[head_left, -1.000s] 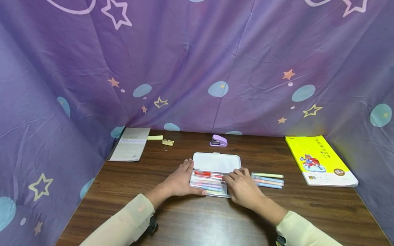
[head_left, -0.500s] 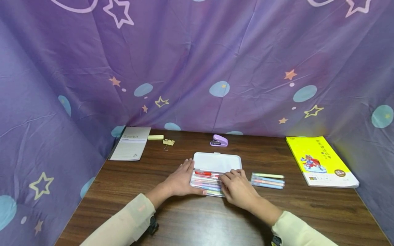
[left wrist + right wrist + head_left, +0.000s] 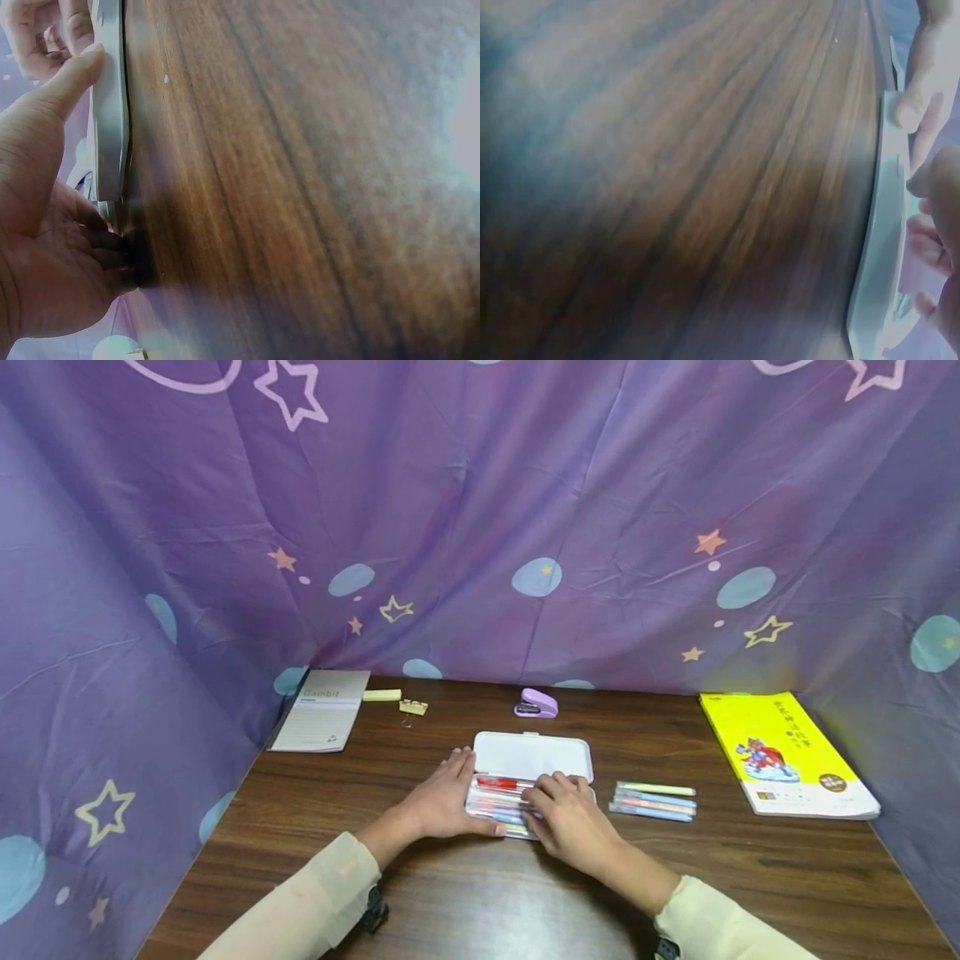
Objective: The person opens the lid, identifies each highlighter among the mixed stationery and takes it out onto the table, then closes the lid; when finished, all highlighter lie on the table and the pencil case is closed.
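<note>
An open white pencil case (image 3: 533, 755) lies mid-table with its lid folded back. Several pens, one a red pen (image 3: 497, 783), fill its tray. My left hand (image 3: 442, 797) holds the case at its left end, thumb on the front edge and fingers along the side; in the left wrist view the thumb (image 3: 79, 71) presses the case's wall (image 3: 111, 127). Over the tray's right half, my right hand (image 3: 572, 818) has bent fingers down at the pens. It hides their right ends, and I cannot tell whether it pinches one.
Several pastel highlighters (image 3: 654, 802) lie right of the case. Behind it stands a purple stapler (image 3: 536, 703). A grey notebook (image 3: 318, 712), a yellow block (image 3: 382, 695) and a binder clip (image 3: 413, 707) lie back left. A yellow book (image 3: 787, 756) is at the right.
My right hand has slid left over the tray, covering more of the pens and moving away from the highlighters. My left hand and the pencil case have stayed in place.
</note>
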Tool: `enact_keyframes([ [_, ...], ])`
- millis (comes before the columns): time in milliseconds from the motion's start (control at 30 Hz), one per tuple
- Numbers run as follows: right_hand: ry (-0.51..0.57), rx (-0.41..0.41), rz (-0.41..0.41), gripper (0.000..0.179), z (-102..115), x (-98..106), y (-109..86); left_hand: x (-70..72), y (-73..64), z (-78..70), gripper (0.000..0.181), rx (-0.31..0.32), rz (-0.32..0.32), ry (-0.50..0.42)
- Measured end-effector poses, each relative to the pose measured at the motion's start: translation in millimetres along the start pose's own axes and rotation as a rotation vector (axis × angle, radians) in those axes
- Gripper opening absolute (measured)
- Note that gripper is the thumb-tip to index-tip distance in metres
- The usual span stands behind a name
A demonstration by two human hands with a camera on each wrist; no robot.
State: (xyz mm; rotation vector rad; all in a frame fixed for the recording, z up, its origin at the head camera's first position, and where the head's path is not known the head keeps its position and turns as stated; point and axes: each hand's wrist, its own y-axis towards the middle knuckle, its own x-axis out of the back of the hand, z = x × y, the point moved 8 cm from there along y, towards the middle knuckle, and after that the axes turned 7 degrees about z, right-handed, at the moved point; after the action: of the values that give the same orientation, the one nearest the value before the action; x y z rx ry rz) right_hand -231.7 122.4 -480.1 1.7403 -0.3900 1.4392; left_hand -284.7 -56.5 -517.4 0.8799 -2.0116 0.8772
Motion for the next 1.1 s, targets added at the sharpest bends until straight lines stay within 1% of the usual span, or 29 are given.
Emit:
enact_keyframes([
  [200, -0.052, -0.094, 0.04, 0.024, -9, -1, -2.7, -0.1, 0.6, -0.1, 0.142, -0.001, 0.002, 0.009],
  [333, -0.015, -0.115, 0.074, 0.025, -11, -5, -3.8, 0.4, 1.3, 0.0, 0.142, -0.005, -0.001, 0.023],
  [500, 0.023, -0.13, 0.081, 0.027, -13, -7, -4.2, 1.4, 0.8, -1.2, 0.142, -0.007, 0.002, 0.017],
  [733, 0.042, -0.122, 0.071, 0.025, -13, -7, -5.3, 0.6, 0.9, -1.7, 0.142, -0.004, -0.002, 0.013],
  [967, 0.075, -0.073, -0.014, 0.026, -12, 1, -5.0, -0.4, 1.2, -0.4, 0.143, -0.002, -0.002, 0.006],
  [1100, 0.109, -0.044, -0.039, 0.018, -10, 5, -4.8, -1.0, 2.0, 1.0, 0.143, -0.003, -0.005, 0.01],
])
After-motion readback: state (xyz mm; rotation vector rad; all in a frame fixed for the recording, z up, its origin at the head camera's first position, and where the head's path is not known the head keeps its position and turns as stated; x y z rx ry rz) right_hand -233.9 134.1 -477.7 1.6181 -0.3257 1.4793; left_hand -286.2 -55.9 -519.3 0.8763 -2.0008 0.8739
